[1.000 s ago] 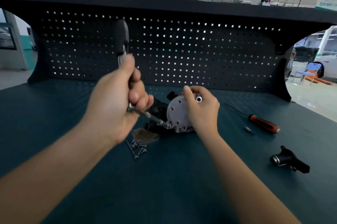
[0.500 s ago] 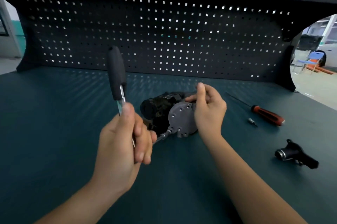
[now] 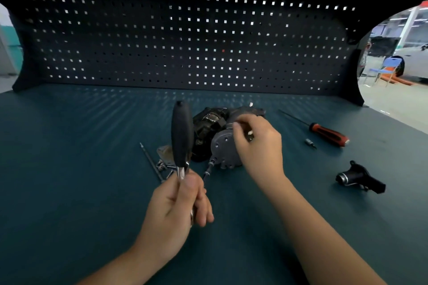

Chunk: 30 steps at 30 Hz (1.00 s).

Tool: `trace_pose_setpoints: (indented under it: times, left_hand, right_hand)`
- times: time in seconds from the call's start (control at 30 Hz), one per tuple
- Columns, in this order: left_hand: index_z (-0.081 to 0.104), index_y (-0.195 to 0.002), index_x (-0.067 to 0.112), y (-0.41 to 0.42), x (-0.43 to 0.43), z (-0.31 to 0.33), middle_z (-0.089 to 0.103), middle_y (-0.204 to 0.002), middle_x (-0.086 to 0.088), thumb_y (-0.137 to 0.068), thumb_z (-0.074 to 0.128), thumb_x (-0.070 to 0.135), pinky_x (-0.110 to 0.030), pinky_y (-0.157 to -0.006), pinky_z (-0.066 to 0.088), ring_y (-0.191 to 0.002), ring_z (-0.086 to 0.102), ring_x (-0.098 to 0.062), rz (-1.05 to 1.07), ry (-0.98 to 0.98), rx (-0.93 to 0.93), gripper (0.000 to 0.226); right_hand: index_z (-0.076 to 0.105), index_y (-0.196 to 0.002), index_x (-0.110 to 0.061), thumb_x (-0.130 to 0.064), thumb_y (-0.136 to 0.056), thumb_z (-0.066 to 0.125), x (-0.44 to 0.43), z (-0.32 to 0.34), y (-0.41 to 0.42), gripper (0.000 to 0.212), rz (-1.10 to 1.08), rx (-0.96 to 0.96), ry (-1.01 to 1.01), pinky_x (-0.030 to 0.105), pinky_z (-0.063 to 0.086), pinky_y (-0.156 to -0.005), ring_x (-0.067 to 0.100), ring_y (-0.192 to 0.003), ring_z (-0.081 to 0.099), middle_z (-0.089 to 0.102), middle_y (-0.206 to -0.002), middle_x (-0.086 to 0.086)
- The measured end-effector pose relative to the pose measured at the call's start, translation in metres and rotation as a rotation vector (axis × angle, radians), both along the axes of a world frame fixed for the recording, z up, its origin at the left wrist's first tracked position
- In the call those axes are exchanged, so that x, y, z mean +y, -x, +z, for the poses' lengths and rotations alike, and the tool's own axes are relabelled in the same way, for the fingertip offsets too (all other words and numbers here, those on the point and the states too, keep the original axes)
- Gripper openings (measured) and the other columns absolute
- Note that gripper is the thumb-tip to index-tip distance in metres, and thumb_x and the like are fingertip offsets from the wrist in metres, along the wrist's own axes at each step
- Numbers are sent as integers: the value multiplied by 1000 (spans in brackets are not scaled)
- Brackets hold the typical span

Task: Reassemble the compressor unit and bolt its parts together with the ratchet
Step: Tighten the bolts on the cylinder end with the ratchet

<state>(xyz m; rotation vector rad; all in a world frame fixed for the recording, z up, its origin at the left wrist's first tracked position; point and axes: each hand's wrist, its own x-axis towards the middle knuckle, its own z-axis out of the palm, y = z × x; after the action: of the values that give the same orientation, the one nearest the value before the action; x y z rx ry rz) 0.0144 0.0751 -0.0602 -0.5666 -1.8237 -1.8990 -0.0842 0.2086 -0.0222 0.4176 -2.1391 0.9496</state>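
The compressor unit point(image 3: 208, 131) lies on its side mid-table, dark body behind, grey round end cover point(image 3: 223, 149) facing me. My left hand point(image 3: 179, 206) grips the ratchet point(image 3: 182, 136) near its head, black handle pointing up. The ratchet's extension and socket point(image 3: 209, 169) reach the lower left edge of the cover. My right hand point(image 3: 257, 143) curls over the cover's upper right and pinches something small against it; what it pinches is blurred.
Loose bolts and a small plate point(image 3: 165, 159) lie left of the unit beside a thin rod point(image 3: 150, 162). To the right lie a red-handled screwdriver point(image 3: 328, 134), a small bit point(image 3: 309, 142) and a black fitting point(image 3: 361, 178). A pegboard point(image 3: 185, 39) walls the back.
My left hand has pulled back toward me with the ratchet, its handle still upright. My right hand stays on the cover. The view has tilted down.
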Motion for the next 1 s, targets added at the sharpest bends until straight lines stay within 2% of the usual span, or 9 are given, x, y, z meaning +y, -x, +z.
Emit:
trace_pose_setpoints:
  times: [0.1, 0.2, 0.33, 0.4, 0.47, 0.57, 0.67, 0.77, 1.0]
  left_hand:
    - [50, -64, 16, -2, -6, -7, 58, -54, 4, -80, 42, 71, -16, -61, 48, -59, 63, -11, -21, 177, 17, 57]
    - [57, -81, 26, -5, -11, -10, 62, -71, 0, -81, 36, 75, -27, -65, 49, -66, 61, -12, -6, 363, 27, 53]
    - [54, -93, 31, -9, -16, -7, 50, -96, 11, -84, 29, 72, -12, -67, 40, -79, 52, 1, 59, 673, 89, 49]
    - [54, -87, 33, -11, -19, -8, 48, -91, 13, -85, 37, 63, -8, -60, 37, -77, 46, 2, 181, 937, 209, 34]
    - [62, -79, 33, -14, -19, -7, 49, -78, 8, -79, 42, 55, -12, -50, 37, -68, 39, 0, 284, 1200, 314, 29]
    - [66, -66, 27, -15, -16, -5, 47, -64, 6, -77, 39, 54, -14, -42, 31, -53, 45, -7, 360, 1352, 404, 39]
    - [65, -61, 26, -15, -14, -3, 46, -60, 6, -77, 38, 54, -16, -41, 28, -48, 44, -8, 412, 1416, 448, 42]
    - [60, -52, 24, -16, -14, 0, 44, -56, 5, -73, 40, 50, -17, -39, 27, -45, 43, -10, 430, 1405, 441, 39]
    - [52, -43, 20, -21, -10, -3, 43, -48, 4, -67, 42, 35, -19, -34, 30, -46, 42, -8, 611, 1239, 317, 30]
  right_hand:
    - [65, -88, -1, -21, -89, 58, 0, -2, -13, 21, -120, -7, -280, 29, 34, -61, 28, -85, 53, 59, -88, 13]
    - [66, -86, 3, -13, -86, 61, -2, -3, -23, 17, -101, 48, -299, 34, 40, -61, 34, -83, 55, 59, -85, 17]
    - [65, -73, 0, -9, -81, 65, -8, 0, -30, 12, -96, 159, -326, 27, 35, -51, 31, -68, 54, 55, -73, 13]
    - [64, -67, -3, -13, -80, 63, -11, -1, -33, 16, -112, 314, -298, 27, 38, -46, 27, -58, 52, 54, -65, 10]
    - [60, -66, -8, -25, -84, 59, -15, -6, -33, 25, -71, 151, -322, 28, 38, -48, 29, -61, 55, 56, -64, 8]
    - [40, -54, -12, -46, -91, 48, -23, -25, -22, 51, -25, -394, -418, 29, 30, -53, 32, -67, 49, 41, -56, 4]
    - [36, -58, -13, -54, -90, 44, -37, -30, -14, 53, -7, -516, -474, 28, 29, -53, 31, -77, 55, 50, -66, 5]
    - [50, -78, -10, -48, -89, 45, -43, -32, -5, 39, 7, -621, -478, 30, 36, -66, 33, -97, 59, 64, -102, 12]
    - [58, -102, -4, -30, -93, 39, -41, -32, -6, 33, 28, -692, -467, 32, 37, -73, 35, -105, 57, 61, -115, 17]
